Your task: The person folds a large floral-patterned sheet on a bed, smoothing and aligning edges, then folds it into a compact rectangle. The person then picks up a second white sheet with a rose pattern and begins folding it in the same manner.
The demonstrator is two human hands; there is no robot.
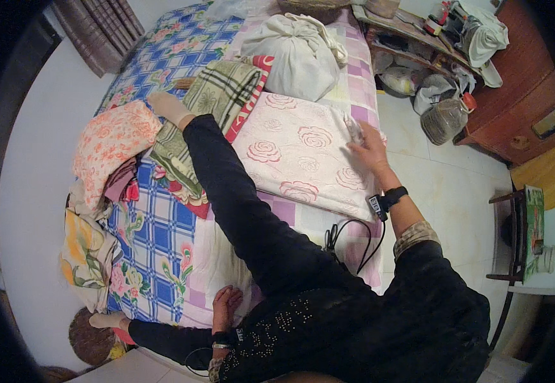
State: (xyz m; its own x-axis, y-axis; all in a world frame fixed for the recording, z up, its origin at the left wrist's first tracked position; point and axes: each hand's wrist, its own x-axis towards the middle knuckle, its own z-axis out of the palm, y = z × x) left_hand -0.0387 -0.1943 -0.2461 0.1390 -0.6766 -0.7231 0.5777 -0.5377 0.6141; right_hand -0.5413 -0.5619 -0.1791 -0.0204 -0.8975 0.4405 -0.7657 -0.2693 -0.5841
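Note:
A folded white quilt with pink rose outlines [276, 133] lies flat on the bed in front of me. My right hand [372, 152] is at its right edge, fingers bent around a small greyish bit that is too blurred to name. Low in the view, my left hand [226, 305] rests beside my thigh on pale bedding, its fingers curled with nothing visible in them. Beyond the quilt stands a knotted white cloth bundle [296, 59]. A folded green plaid blanket [223, 89] with a red edge lies to the quilt's left, partly under my outstretched leg.
An orange-flowered pillow [112, 142] and a yellow-flowered cloth [87, 252] sit along the bed's left side. Black cables [354, 239] loop near my right wrist. At right are a cluttered shelf [411, 32], a plastic jug [444, 121] and a small stool [520, 236].

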